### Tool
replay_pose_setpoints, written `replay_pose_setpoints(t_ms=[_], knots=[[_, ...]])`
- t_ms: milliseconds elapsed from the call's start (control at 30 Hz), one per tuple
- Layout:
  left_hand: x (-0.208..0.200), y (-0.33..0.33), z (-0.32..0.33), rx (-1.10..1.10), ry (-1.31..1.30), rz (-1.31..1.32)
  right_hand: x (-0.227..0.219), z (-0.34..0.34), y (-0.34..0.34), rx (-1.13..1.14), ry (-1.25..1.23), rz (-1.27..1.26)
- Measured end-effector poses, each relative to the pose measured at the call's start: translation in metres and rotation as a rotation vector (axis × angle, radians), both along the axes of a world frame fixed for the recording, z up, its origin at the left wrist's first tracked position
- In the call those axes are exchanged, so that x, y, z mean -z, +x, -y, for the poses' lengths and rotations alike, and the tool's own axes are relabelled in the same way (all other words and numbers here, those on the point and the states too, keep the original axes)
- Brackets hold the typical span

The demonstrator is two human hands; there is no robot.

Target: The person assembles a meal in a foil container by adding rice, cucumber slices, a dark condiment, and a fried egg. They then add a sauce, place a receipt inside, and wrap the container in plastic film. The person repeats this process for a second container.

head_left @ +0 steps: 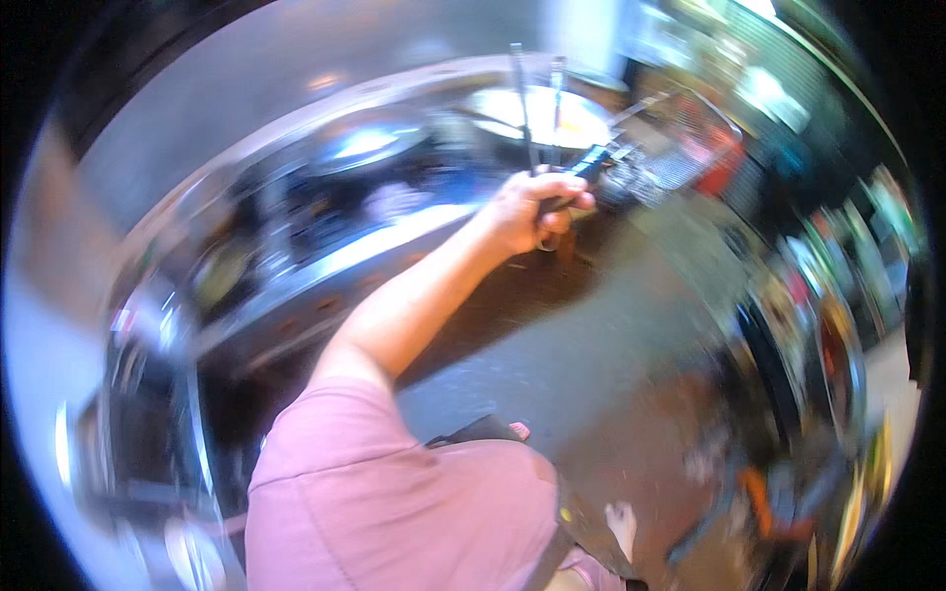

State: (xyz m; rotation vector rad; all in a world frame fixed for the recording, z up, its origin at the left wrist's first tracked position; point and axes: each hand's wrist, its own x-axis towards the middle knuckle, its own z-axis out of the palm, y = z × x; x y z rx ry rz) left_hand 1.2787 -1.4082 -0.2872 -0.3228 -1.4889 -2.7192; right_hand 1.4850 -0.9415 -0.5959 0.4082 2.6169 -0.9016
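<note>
My left arm reaches forward over the near edge of a cooking range. My left hand (542,209) is closed around the dark handle (583,169) of a utensil with a blue patch on it. Its far end merges into blurred metal, so I cannot tell the kind. Two thin metal rods (522,103) rise just beyond my fingers; whether they are held too is unclear. Behind them sits a wide pale round pan or bowl (493,106). My right hand (621,527) hangs low at my right side, smeared by motion, its fingers not readable.
A shiny round wok or lid (365,143) rests on the range (394,229). A wire basket (685,163) lies beyond my left hand, beside something red (724,169). Blurred items crowd the right wall, with an orange object (757,500) low down. Grey floor (532,384) stretches between.
</note>
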Motion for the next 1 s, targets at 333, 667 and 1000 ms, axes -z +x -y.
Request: replay_pose_setpoints(t_ms=[333, 667, 1000], knots=[[-0.045, 0.287, 0.368, -0.986, -0.106, -0.007, 0.019, 0.150, -0.032, -0.404, 0.036, 0.019], [0.041, 0.348, 0.628, -1.234, 0.105, 0.146, -0.063, 0.479, -0.096, -1.043, -0.028, -0.317], [0.049, 0.287, 0.668, -1.003, 0.226, 0.391, 0.010, 0.353, -0.067, -0.523, 0.054, 0.250]])
